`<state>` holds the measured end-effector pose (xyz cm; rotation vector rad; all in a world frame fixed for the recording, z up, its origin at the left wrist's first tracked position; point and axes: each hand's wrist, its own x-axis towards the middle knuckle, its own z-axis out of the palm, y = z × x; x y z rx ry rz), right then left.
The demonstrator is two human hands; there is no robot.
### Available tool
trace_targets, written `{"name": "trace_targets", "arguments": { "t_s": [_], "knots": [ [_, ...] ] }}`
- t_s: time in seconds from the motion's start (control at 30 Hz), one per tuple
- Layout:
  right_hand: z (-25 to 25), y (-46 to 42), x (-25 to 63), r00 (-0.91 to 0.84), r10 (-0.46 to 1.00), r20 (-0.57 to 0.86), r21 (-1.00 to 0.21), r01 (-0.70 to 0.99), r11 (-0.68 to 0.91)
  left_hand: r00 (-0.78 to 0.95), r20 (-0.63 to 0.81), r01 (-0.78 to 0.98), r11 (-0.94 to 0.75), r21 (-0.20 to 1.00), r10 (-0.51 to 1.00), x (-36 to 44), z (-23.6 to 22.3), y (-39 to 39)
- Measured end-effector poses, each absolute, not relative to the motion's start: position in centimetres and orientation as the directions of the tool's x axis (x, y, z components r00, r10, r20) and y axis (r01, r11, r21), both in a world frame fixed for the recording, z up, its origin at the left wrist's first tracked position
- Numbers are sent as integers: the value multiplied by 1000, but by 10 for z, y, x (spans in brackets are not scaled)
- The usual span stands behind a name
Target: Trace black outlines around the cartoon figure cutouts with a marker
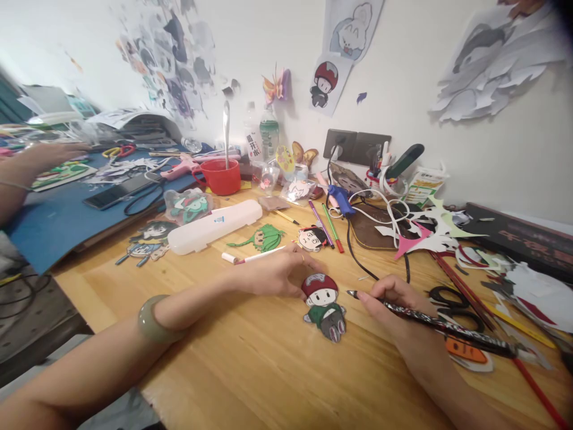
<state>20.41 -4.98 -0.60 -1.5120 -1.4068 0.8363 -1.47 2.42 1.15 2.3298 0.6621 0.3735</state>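
A paper cutout figure [326,307] with a red cap, green top and grey trousers lies on the wooden table before me. My left hand [284,272] grips it by the upper left of its head, thumb at the edge and the other fingers curled behind. In my right hand [398,304] is a black patterned pen [447,327], its tip just right of the figure's head and apart from it. Beyond my left hand lie a green-haired cutout [264,237], a black-haired face cutout [312,237] and a white marker [259,257].
A white pencil case [217,227] and a red mug [221,177] with a spoon stand beyond. Black-handled scissors [454,301], pencils and paper scraps [532,292] crowd the right. Another person's hand [54,156] is over a blue mat [67,222] at left.
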Motion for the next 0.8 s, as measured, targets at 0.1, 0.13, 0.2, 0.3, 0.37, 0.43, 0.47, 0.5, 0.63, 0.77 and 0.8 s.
{"name": "trace_targets", "arguments": {
  "t_s": [0.1,0.13,0.2,0.3,0.37,0.43,0.47,0.5,0.63,0.77,0.8],
  "knots": [
    [-4,-52,202,129,990,55,-938,346,7,859,146,295,-707,643,491,-13,10,23],
    [-3,-52,201,117,993,27,-941,337,-14,862,165,287,-730,620,479,-13,9,23],
    [-2,-53,201,99,995,-24,-945,322,-55,869,195,275,-772,573,454,-13,6,23],
    [0,-53,201,96,995,-38,-950,306,-66,863,223,299,-813,500,454,-13,6,21],
    [0,-54,202,90,996,-27,-951,303,-53,829,264,348,-824,448,494,-11,8,15],
    [0,-54,204,81,996,-31,-952,303,-54,781,327,403,-829,388,532,-7,11,4],
    [-1,-54,205,69,997,-38,-952,301,-57,767,351,423,-835,353,537,-4,12,-5],
    [-1,-54,206,55,998,-44,-952,301,-58,778,355,426,-850,310,519,-1,13,-14],
    [-5,-52,208,8,998,-59,-955,289,-59,886,235,361,-913,192,400,10,12,-55],
    [-6,-51,206,44,996,-76,-959,272,-85,935,91,338,-939,65,343,15,8,-77],
    [-6,-51,207,38,997,-67,-955,287,-75,931,76,354,-934,35,356,15,7,-80]
  ]
}}
